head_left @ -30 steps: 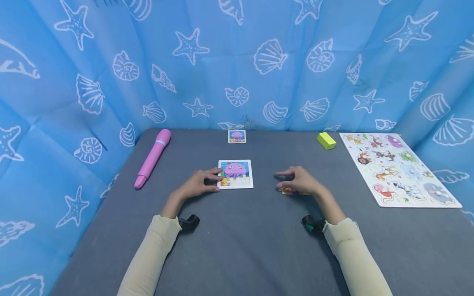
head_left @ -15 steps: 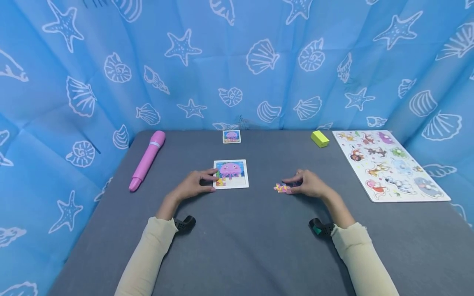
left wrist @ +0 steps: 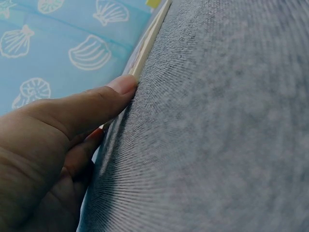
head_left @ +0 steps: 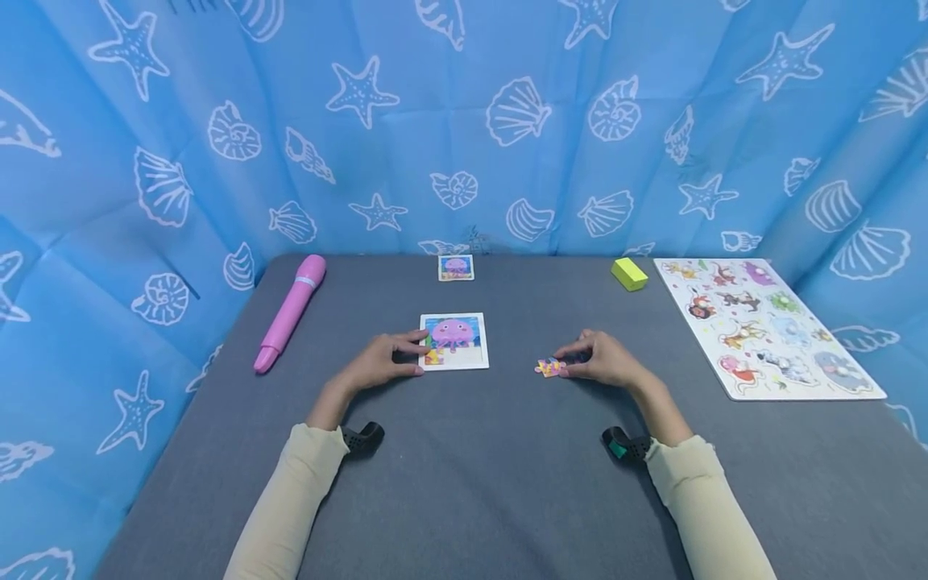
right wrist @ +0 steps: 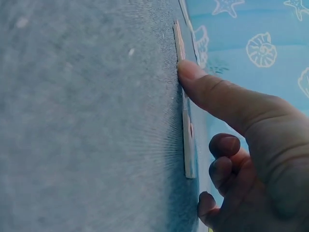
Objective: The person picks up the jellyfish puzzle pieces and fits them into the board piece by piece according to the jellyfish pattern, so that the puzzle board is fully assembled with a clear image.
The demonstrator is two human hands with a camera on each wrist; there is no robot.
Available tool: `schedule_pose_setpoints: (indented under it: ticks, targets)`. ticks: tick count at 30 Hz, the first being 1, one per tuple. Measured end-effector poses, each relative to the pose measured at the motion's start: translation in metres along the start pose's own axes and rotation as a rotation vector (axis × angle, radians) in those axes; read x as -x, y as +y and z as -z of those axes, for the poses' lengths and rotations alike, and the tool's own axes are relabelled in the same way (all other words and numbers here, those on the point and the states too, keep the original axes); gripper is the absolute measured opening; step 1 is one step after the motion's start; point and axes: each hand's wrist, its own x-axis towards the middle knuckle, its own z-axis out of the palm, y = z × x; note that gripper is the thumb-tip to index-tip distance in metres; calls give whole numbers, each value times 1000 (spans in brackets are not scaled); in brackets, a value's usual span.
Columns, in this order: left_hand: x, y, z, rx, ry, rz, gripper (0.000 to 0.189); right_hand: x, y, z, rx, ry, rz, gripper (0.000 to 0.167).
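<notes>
In the head view, a white-rimmed jigsaw puzzle tray point(head_left: 453, 364) lies flat with a pink jellyfish picture; its lower right part shows bare white. My left hand point(head_left: 379, 360) holds the tray's left side, thumb near the lower corner. The left wrist view shows the left thumb point(left wrist: 108, 99) against the tray's edge. On the cloth to the right, my right hand point(head_left: 605, 360) pinches a pink and yellow puzzle piece point(head_left: 549, 368) between thumb and forefinger. A second flat piece point(right wrist: 189, 150) lies under the right hand in the right wrist view, hidden from the head camera.
A small jellyfish picture card point(head_left: 455, 268) lies behind the tray. A pink marker-like stick point(head_left: 290, 314) is at the left, a yellow-green block point(head_left: 629, 275) at the back right. An animal puzzle board point(head_left: 768, 330) covers the right side. A blue shell-print curtain point(head_left: 435, 121) hangs behind.
The right hand has closed its thumb and forefinger on the puzzle piece, which now shows at its fingertips. The left hand stays at the tray. The head view has shifted slightly.
</notes>
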Motion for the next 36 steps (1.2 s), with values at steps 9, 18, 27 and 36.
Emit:
schedule_pose_setpoints:
  ticks: [9,18,27,36]
  targets:
    - [2,-1,0,-24,10,-38,41,-25,-24,-14,-53,32,11,24]
    - [2,-3,-1,-32,8,-12,40,-69,-71,-56,-19,73,75,24]
    - [2,5,3,-7,-13,-7,40,-84,-83,-77,-55,37,68,23]
    - [1,-2,3,3,-18,-9,40,-89,-87,-81,-8,21,72,25]
